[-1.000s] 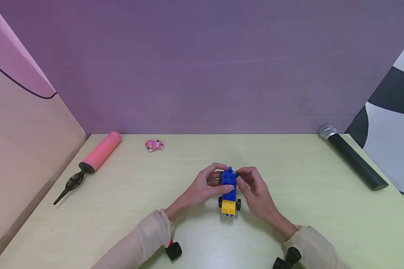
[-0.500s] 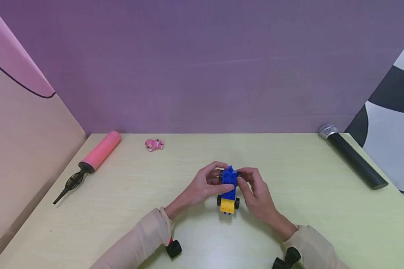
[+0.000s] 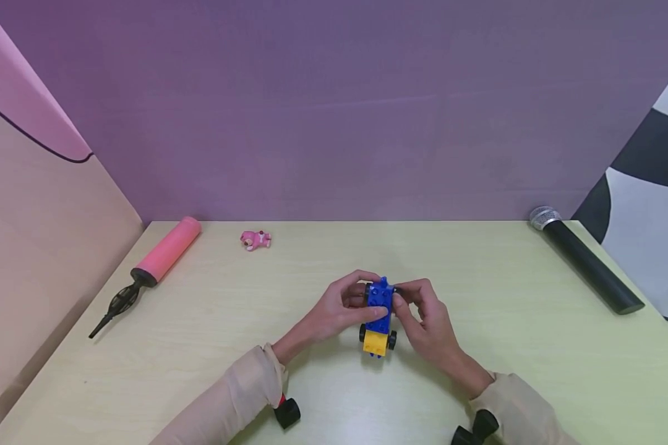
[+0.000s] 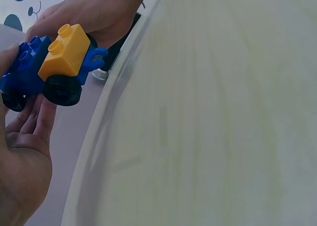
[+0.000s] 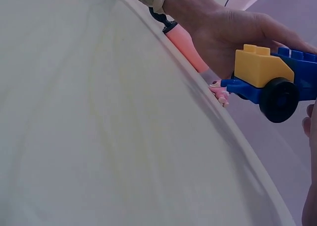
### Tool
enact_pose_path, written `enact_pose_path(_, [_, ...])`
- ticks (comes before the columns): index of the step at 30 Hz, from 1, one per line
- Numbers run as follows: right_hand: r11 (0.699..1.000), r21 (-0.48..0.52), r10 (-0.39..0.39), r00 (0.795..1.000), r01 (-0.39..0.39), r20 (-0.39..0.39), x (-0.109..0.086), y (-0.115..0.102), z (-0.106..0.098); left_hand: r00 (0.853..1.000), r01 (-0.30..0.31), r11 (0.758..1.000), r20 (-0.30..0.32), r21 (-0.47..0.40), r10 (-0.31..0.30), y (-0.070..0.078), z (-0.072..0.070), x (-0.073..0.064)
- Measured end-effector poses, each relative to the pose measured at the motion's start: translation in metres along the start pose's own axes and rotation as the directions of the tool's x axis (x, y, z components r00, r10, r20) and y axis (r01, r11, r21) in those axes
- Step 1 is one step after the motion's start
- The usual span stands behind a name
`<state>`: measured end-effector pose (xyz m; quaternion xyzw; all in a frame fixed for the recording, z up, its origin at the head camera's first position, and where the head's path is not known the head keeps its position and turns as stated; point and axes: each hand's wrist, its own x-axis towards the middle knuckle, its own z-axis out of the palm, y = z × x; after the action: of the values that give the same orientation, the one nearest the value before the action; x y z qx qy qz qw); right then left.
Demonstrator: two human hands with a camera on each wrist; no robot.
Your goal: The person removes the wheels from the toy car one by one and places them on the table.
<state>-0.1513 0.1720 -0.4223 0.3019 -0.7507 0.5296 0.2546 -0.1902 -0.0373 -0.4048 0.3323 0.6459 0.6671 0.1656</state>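
This looks like a small staged booth, with a pale table (image 3: 323,247) enclosed by a purple wall (image 3: 334,111) and cartoon-like printed side walls (image 3: 28,185).

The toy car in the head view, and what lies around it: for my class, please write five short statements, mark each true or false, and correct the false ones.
1. The left hand and right hand both touch the toy car. True.
2. The toy car's wheels are red. False: they are black.
3. A black microphone lies toward the table's right side. True.
4. The pink toy animal lies beside the microphone. False: it is much nearer the pump.
5. The pump has a pink barrel. True.
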Motion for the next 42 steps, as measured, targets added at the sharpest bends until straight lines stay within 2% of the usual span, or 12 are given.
enact_pose_path(7, [0.989, -0.098, -0.113, 0.993, 0.112, -0.013, 0.0024, 0.0046, -0.0012, 1.0, -0.005, 1.0, 0.015, 0.0, 0.005, 0.0015, 0.0025, 0.0003])
enact_pose_path(11, [0.981, -0.12, -0.153, 0.988, 0.152, -0.003, 0.0029, 0.0064, -0.002, 1.0, -0.007, 1.0, 0.015, -0.003, 0.007, 0.0011, 0.0032, 0.0003])
enact_pose_path(15, [0.991, -0.071, -0.118, 0.993, 0.117, -0.007, 0.0022, 0.0053, -0.0015, 1.0, -0.015, 1.0, 0.007, -0.006, 0.015, 0.0008, 0.0032, 0.0002])
enact_pose_path(19, [0.999, 0.016, -0.032, 0.999, 0.032, -0.012, -0.0001, 0.0034, -0.0001, 1.0, -0.018, 1.0, -0.009, -0.013, 0.018, 0.0008, 0.0028, 0.0])
enact_pose_path(24, [0.994, 0.086, 0.063, 0.998, -0.062, -0.006, -0.0022, 0.002, 0.0, 1.0, -0.017, 1.0, -0.02, -0.016, 0.017, 0.0011, 0.0016, -0.0002])
enact_pose_path(27, [0.995, 0.088, 0.055, 0.998, -0.054, -0.004, -0.0016, 0.002, -0.0002, 1.0, -0.021, 1.0, -0.021, -0.02, 0.021, 0.0009, 0.0008, 0.0])
enact_pose_path(31, [0.999, 0.037, 0.015, 1.0, -0.015, -0.002, -0.0002, 0.0014, -0.0003, 0.999, -0.022, 1.0, -0.025, -0.015, 0.022, 0.0007, 0.0001, 0.0001])
enact_pose_path(37, [1.0, -0.021, -0.004, 1.0, 0.004, 0.01, 0.001, 0.0003, -0.0011, 1.0, -0.021, 1.0, -0.008, -0.004, 0.021, 0.0018, 0.0002, -0.0001])
enact_pose_path(42, [1.0, 0.0, -0.005, 1.0, 0.005, 0.021, 0.0017, -0.0003, -0.0023, 1.0, -0.002, 1.0, -0.007, 0.005, 0.002, 0.0027, -0.0003, -0.0006])
